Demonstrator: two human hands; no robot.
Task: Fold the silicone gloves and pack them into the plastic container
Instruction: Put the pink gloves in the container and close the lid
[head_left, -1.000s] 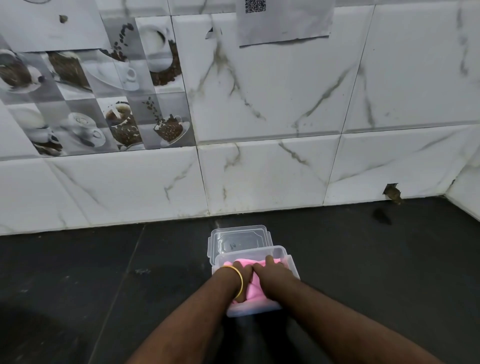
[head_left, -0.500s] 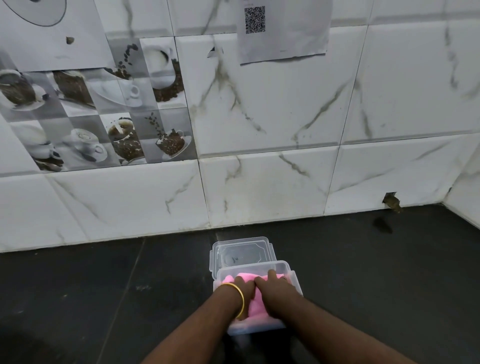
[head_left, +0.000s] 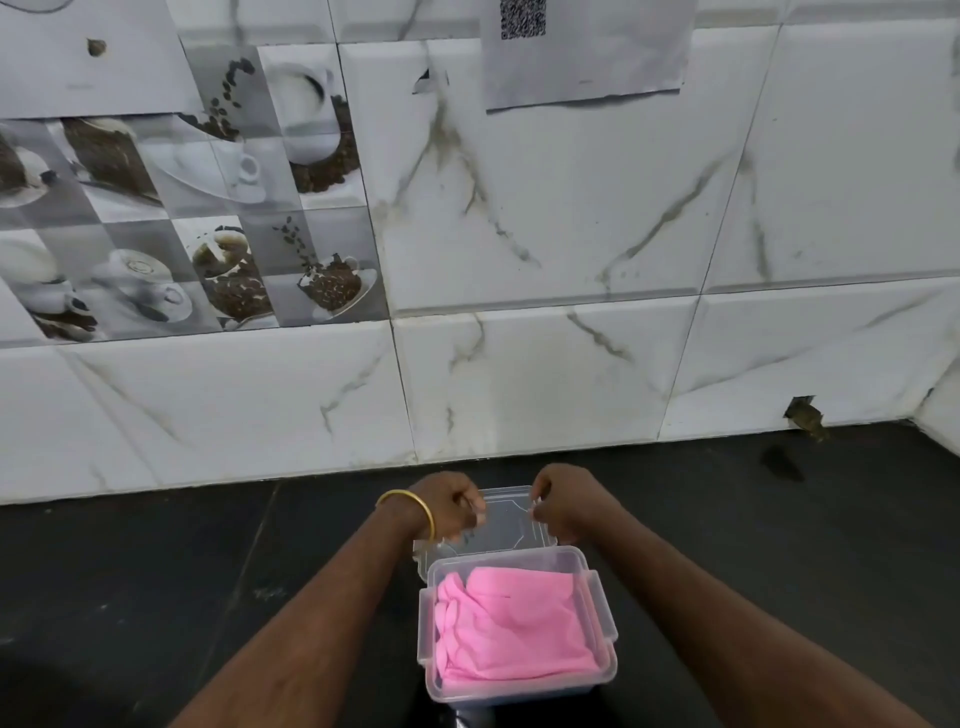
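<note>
Head view: both hands (head_left: 452, 506) (head_left: 563, 501) curl, grip closed on lid (head_left: 506, 525) edges.

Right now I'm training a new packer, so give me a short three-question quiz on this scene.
1. True or false: the pink silicone gloves lie inside the clear plastic container.
2. What are the left hand and right hand both gripping?
A. the clear lid
B. the gloves
C. the QR code sheet
3. Fill in: the gold bangle is on the ___ wrist.

Key: 1 true; 2 A; 3 left.
</note>
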